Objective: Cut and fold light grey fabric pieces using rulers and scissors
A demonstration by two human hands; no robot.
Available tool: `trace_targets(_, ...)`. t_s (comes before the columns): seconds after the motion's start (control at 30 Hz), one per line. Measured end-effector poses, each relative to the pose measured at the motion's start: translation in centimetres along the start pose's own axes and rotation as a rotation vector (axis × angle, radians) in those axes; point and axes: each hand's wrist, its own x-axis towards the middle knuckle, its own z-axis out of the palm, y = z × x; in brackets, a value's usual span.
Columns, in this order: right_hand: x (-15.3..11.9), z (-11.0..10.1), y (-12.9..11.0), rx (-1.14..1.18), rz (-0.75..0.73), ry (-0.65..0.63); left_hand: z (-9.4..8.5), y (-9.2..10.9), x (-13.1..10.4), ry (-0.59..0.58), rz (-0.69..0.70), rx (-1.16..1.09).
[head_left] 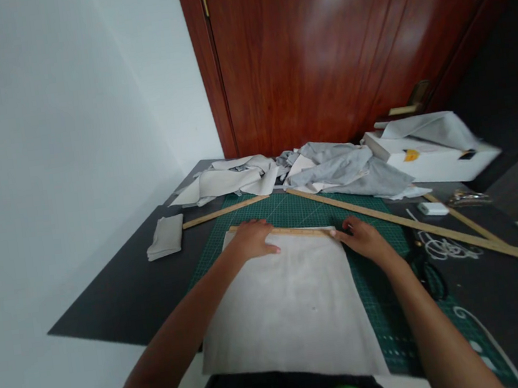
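Cloth lies nearest us on mat; L hand & R hand press flat, gripping nothing, on ruler at far edge.

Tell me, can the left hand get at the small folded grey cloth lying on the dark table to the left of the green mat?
Probably yes. The left hand rests flat on the short wooden ruler, holding nothing, and the small folded grey cloth lies apart on bare dark table with nothing between them.

Long wooden stick runs off the right edge. Small metal item blurred, unidentifiable. Left hand hides part of the ruler.
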Motion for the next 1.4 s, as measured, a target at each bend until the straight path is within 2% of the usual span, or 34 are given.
trace_targets(0.07, 0.2, 0.4, -0.8, 0.028, -0.055, 0.049, -0.3, 0.9, 0.8, 0.030, -0.031, -0.013)
trace_targets(0.2, 0.3, 1.5, -2.3, -0.030, -0.138, 0.035, 1.6, 2.4, 1.4, 0.280, -0.018, -0.079)
trace_targets(0.33, 0.2, 1.8, -2.9, -0.046, -0.244, -0.079, 3.2, 2.7, 0.7, 0.242, 0.054, -0.082)
trace_targets(0.43, 0.3, 1.6, -2.6, 0.010, -0.310, -0.151, 3.0, 2.8, 0.3, 0.210, 0.048, -0.056)
trace_targets(0.53, 0.4, 1.2, -1.6, 0.019, -0.350, -0.161, 2.7, 3.5, -0.2, 0.219, 0.091, -0.058)
trace_targets(0.67, 0.5, 1.0, 0.0, 0.034, -0.336, -0.124, 3.1, 4.6, -0.7, 0.255, 0.127, -0.021)
trace_targets(0.8, 0.6, 1.4, 0.7, 0.078, -0.309, -0.139, 3.8, 5.1, -0.8, 0.224, 0.123, -0.009)
trace_targets(0.93, 0.6, 1.8, 0.6, 0.100, -0.304, -0.152, 3.8, 4.6, -0.6, 0.261, 0.072, -0.027)
trace_targets(1.07, 0.6, 2.1, 0.5, 0.059, -0.299, -0.143, 3.8, 3.8, -0.3, 0.232, -0.005, -0.053)
trace_targets(1.27, 0.2, 2.1, 0.0, -0.061, -0.183, -0.058, 3.8, 3.5, -0.3, 0.235, 0.018, -0.005)
trace_targets(1.4, 0.8, 2.0, -0.1, -0.066, -0.020, -0.019, 3.4, 3.1, -0.3, 0.182, -0.024, -0.036)
